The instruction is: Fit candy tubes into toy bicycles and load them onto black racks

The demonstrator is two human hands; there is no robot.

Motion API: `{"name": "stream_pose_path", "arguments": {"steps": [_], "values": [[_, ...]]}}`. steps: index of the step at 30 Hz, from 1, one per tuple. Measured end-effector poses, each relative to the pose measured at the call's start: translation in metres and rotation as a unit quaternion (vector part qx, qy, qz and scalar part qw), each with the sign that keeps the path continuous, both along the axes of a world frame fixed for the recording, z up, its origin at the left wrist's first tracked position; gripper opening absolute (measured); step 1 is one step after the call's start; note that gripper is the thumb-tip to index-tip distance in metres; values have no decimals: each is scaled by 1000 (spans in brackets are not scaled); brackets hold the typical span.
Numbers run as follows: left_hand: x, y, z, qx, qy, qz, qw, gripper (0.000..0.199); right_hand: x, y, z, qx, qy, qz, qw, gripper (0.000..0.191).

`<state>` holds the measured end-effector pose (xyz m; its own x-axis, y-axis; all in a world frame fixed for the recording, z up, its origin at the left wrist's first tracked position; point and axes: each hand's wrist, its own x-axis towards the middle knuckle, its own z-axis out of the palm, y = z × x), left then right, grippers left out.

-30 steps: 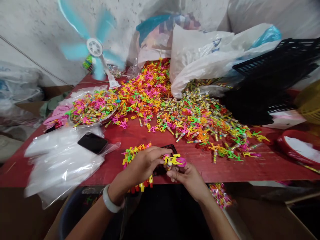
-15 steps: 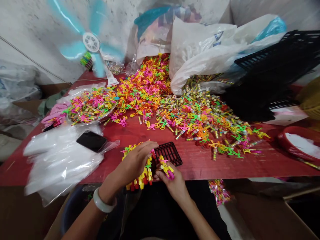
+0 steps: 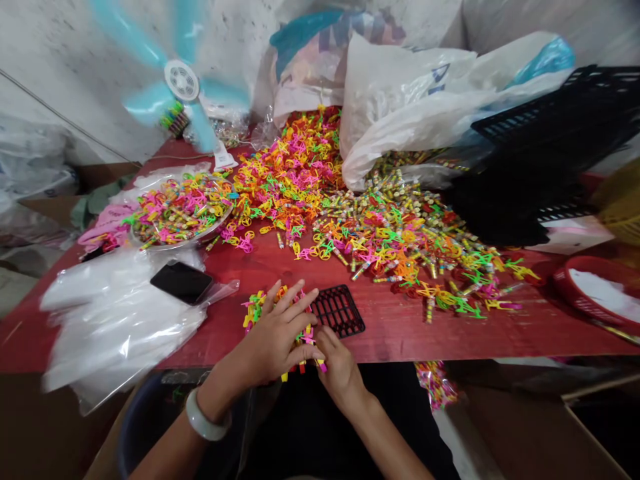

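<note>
Left hand: its fingers are spread wide above a packed cluster of small bright plastic toys; if it grips any of them, I cannot tell.
Right hand: its fingers are bent and close together, beside the left thumb and a small yellow-and-pink plastic piece; whether it holds this piece is hidden.
Grid: a black plastic grid lies on the red surface, beyond the right hand.
Phone: a black rectangular phone rests on translucent plastic bags.
Heap: multicoloured plastic toys with tubes spread behind the grid.
</note>
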<state>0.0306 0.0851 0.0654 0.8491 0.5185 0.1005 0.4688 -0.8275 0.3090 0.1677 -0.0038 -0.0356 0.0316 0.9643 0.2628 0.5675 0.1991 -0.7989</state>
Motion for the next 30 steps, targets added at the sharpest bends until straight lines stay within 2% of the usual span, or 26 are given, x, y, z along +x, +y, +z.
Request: {"name": "stream_pose_path", "arguments": {"steps": [5,9,11,14,19,22,24,26,28,29,30], "values": [[0,0,-1,0,2,-1,1000,44,-1,1,-1,-17,-14,-8,1000,32],[2,-2,2,10,6,3,1000,47,7,9,5,-27,-32,55,998,18],[4,-2,3,13,13,15,1000,45,11,13,10,-23,-41,77,996,19],[7,-5,3,28,20,33,999,35,13,17,15,-7,-60,67,996,24],[10,-18,0,105,6,123,987,25,5,21,18,3,-88,42,995,23],[11,-23,-5,114,-10,153,982,24,11,21,17,-2,-68,45,997,17],[12,-23,-7,113,-14,154,981,23,32,16,15,9,-49,-12,999,13],[12,-21,-8,114,-12,148,982,24,67,7,14,23,-53,-158,986,12],[13,-20,-8,115,-11,142,983,25,110,-1,14,-3,-99,-337,936,20],[13,-19,-8,116,-12,141,983,26,130,-3,15,-45,-133,-401,905,25],[14,-18,-8,116,-13,140,983,26,149,-5,15,-99,-158,-433,882,28]]}}
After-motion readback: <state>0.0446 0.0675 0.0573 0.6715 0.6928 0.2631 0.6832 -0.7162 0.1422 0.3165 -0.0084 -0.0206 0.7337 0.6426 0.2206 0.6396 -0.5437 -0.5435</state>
